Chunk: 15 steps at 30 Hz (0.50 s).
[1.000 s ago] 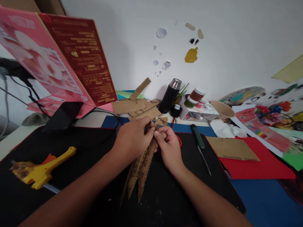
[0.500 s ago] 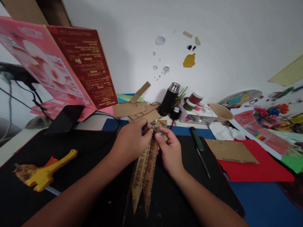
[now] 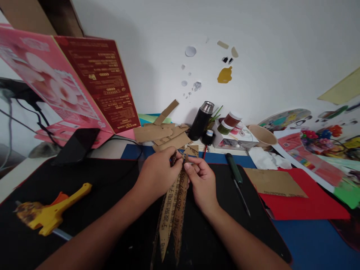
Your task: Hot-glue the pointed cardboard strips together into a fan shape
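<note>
I see cardboard strips (image 3: 168, 221) already pointed — left hand (image 3: 159, 168) and right hand (image 3: 201, 182) pinching their upper ends, work there seemingly unfinished

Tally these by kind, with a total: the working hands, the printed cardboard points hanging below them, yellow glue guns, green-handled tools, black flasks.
Left hand and right hand: 2
Printed cardboard points: 2
Yellow glue gun: 1
Green-handled tool: 1
Black flask: 1
Total: 7

Bare forearms (image 3: 112, 225) — tapering smoothly toward uncovered wrists (image 3: 214, 210) — ended in a bare left hand (image 3: 157, 170) and an equally bare right hand (image 3: 203, 183).
</note>
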### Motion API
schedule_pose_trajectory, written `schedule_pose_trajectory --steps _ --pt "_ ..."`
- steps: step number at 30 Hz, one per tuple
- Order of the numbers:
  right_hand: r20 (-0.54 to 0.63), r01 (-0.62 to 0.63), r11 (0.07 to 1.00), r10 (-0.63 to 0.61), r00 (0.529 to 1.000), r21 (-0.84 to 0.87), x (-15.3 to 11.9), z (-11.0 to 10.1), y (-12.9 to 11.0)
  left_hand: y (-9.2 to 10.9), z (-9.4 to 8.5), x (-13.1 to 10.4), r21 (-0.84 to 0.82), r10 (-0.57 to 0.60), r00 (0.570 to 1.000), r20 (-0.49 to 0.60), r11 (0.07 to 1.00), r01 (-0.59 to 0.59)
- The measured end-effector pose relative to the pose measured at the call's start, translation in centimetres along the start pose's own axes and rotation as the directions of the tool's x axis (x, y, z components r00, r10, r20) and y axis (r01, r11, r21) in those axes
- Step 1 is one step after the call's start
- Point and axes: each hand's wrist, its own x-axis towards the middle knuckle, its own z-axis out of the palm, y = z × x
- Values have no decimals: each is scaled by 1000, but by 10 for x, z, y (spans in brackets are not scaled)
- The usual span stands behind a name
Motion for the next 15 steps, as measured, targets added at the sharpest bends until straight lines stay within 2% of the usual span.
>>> schedule_pose_trajectory --steps 10,15 --pt "-2 -13 1000 13 1000 -24 0 1 2 -2 8 0 -78 -16 1000 4 997 17" --pt "-11 -22 999 21 1000 -31 -1 0 0 -5 9 2 -186 -33 999 -6 982 32"
